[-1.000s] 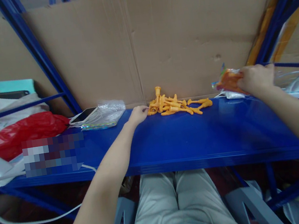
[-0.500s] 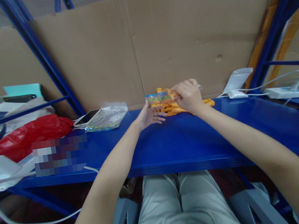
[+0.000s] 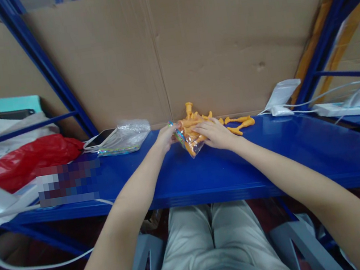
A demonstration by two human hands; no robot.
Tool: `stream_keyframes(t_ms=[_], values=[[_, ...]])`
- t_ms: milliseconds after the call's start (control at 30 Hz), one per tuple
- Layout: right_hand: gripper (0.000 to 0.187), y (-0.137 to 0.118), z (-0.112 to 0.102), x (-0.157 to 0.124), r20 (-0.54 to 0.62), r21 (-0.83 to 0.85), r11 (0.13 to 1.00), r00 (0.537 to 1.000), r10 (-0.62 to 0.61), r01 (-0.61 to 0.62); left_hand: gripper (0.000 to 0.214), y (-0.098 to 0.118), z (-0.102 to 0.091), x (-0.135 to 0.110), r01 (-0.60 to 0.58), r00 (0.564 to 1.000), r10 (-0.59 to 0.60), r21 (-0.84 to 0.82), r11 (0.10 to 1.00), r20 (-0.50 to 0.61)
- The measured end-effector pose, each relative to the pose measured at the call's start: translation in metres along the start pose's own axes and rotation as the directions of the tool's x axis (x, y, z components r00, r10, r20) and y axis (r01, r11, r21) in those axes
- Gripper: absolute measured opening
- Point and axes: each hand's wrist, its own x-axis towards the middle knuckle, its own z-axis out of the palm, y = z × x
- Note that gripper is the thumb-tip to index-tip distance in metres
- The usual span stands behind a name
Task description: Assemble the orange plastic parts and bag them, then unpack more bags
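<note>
A clear plastic bag (image 3: 191,147) with a colourful printed edge lies tilted over the blue shelf, orange plastic pieces showing through it. My left hand (image 3: 166,139) pinches the printed edge at the bag's left side. On the bag's right part rests my right hand (image 3: 216,134), its fingers stretched out flat across the film. Loose orange plastic pieces (image 3: 244,122) lie right of that hand, and an orange cup-ended piece (image 3: 189,108) stands up behind the bag. What sits under my right palm is hidden.
Left on the blue shelf (image 3: 213,179) lie a phone (image 3: 101,138) and a stack of clear bags (image 3: 129,138). Farther left is a red plastic bag (image 3: 31,159). A white power strip (image 3: 352,108) with cables sits right; cardboard (image 3: 206,40) stands behind.
The bag, held up with its printed strip level, is now turned and lowered, with orange pieces showing in it. My right hand has gone from a closed grip to flat fingers on it.
</note>
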Motion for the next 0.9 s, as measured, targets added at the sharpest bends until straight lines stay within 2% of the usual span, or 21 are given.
stream_keyframes(t_ms=[133, 300, 500, 733, 767, 900], values=[[0.063, 0.006, 0.002, -0.004, 0.075, 0.022, 0.998, 0.996, 0.05, -0.052, 0.015, -0.001, 0.001, 0.001, -0.032, 0.995, 0.031, -0.01, 0.999, -0.097], [0.062, 0.022, -0.003, -0.007, 0.094, 0.085, 0.992, 0.992, 0.086, -0.094, 0.013, 0.0, 0.003, 0.003, -0.086, 0.981, 0.069, -0.089, 0.992, -0.18], [0.039, 0.037, -0.011, -0.009, 0.085, 0.167, 0.973, 0.985, 0.148, -0.161, 0.013, 0.002, -0.001, 0.007, -0.087, 0.972, 0.054, -0.137, 0.987, -0.227], [0.006, 0.037, -0.002, -0.01, 0.158, 0.128, 0.971, 0.971, 0.181, -0.202, 0.017, -0.003, 0.0, 0.012, -0.096, 0.969, 0.055, -0.164, 0.982, -0.239], [0.004, 0.036, -0.001, -0.01, 0.162, 0.114, 0.972, 0.969, 0.184, -0.204, 0.016, -0.003, 0.0, 0.012, -0.095, 0.969, 0.053, -0.162, 0.982, -0.243], [0.013, 0.03, -0.006, -0.007, 0.138, 0.048, 0.964, 0.958, 0.252, -0.26, 0.014, -0.002, 0.001, 0.011, -0.084, 0.969, 0.044, -0.155, 0.984, -0.245]])
